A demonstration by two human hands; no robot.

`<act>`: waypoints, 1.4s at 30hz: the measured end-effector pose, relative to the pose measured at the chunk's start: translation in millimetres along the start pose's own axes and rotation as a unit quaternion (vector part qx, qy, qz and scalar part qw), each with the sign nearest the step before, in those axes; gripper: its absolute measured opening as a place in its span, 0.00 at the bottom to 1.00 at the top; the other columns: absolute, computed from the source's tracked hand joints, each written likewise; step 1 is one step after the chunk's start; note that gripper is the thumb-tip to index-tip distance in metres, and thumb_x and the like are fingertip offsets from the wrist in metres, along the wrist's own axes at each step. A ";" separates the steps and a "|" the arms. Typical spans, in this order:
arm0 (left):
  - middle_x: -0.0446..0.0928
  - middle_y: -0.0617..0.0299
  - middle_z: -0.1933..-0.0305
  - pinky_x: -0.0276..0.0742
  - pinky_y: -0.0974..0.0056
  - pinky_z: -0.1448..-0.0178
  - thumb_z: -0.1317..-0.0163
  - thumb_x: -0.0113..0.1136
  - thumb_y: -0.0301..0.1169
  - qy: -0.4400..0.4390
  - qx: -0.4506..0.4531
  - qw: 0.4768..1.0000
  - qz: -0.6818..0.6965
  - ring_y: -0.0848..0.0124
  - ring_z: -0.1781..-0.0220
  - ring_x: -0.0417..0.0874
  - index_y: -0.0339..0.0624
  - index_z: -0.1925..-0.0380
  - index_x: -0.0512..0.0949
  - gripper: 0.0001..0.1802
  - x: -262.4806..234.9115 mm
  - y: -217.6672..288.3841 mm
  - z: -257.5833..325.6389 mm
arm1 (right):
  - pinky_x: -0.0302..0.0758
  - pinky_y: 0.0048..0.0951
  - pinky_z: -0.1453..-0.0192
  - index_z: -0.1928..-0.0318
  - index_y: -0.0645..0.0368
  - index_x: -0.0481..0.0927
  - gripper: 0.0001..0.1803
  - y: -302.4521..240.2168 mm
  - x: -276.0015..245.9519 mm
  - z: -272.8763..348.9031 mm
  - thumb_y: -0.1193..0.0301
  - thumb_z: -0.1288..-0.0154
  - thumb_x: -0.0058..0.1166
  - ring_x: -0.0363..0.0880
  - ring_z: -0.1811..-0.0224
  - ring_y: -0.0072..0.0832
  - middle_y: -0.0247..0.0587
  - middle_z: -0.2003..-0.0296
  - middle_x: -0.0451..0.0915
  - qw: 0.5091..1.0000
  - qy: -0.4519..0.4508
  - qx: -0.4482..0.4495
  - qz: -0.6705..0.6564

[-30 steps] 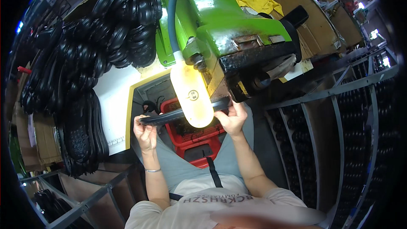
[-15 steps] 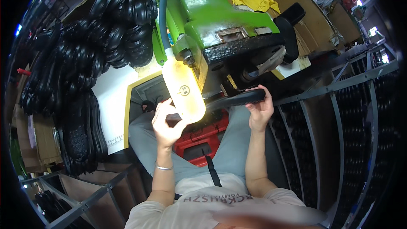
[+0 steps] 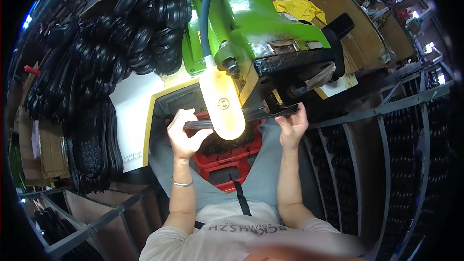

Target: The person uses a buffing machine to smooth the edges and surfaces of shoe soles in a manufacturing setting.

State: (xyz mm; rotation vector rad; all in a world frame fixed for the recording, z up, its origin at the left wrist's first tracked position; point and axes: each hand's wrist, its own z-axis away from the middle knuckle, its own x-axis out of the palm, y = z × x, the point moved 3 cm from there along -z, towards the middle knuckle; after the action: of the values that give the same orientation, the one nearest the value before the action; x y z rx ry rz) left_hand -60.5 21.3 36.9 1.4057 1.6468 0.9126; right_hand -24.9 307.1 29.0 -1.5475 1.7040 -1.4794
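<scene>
Soles (image 3: 92,150), black, piled far left by white tabletop (image 3: 133,135). Your left hand (image 3: 184,135) loosely grips left end of black shoe sole (image 3: 255,115), thumb spread; glowing lamp (image 3: 223,116) hides its middle. Sole sits farther right than one second ago, bringing right stretch near green machine (image 3: 285,41); your right hand (image 3: 294,126) pinches right end.

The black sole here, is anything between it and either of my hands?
Nothing visible stands in between: your left hand is at the left end of the black sole, and your right hand grips its right end. The glowing yellow lamp hides part of its middle from view; whether lamp and sole touch, I can't tell.
</scene>
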 end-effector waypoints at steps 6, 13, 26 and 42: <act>0.68 0.65 0.76 0.73 0.51 0.41 0.58 0.73 0.32 0.025 -0.019 0.996 0.078 0.73 0.72 0.70 0.38 0.76 0.74 0.16 -43.3 -29.8 18.6 | 0.78 0.26 0.47 0.42 0.67 0.67 0.38 10.5 41.6 19.6 0.87 0.56 0.70 0.77 0.53 0.25 0.40 0.52 0.74 0.998 -0.062 0.025 0.007; 0.70 0.60 0.69 0.73 0.51 0.39 0.49 0.73 0.42 0.054 -0.073 0.981 0.170 0.70 0.65 0.72 0.34 0.71 0.71 0.24 -51.4 -64.0 63.7 | 0.79 0.26 0.52 0.50 0.66 0.73 0.32 -1.4 58.0 35.7 0.82 0.57 0.73 0.78 0.56 0.24 0.39 0.56 0.75 0.987 -0.124 0.051 0.085; 0.79 0.58 0.63 0.78 0.63 0.47 0.39 0.59 0.21 -0.054 -0.229 0.942 0.239 0.70 0.60 0.82 0.35 0.60 0.75 0.08 41.6 -76.8 88.9 | 0.77 0.37 0.48 0.60 0.64 0.76 0.23 -149.2 -61.8 -51.4 0.82 0.59 0.70 0.81 0.57 0.39 0.48 0.61 0.81 0.822 0.097 -0.404 0.391; 0.77 0.59 0.71 0.82 0.63 0.58 0.41 0.61 0.21 -0.025 -0.293 0.938 0.184 0.72 0.71 0.80 0.35 0.68 0.75 0.04 46.1 -81.5 108.1 | 0.71 0.40 0.43 0.52 0.58 0.80 0.19 -20.6 -41.9 -149.3 0.76 0.48 0.62 0.76 0.47 0.42 0.45 0.53 0.78 0.746 0.010 -0.390 0.540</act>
State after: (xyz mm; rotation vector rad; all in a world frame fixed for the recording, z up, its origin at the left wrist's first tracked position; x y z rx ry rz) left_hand -3.7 60.1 -88.5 1.3018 0.9552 1.4266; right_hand -126.8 411.1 86.0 -0.4341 2.6706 -0.1491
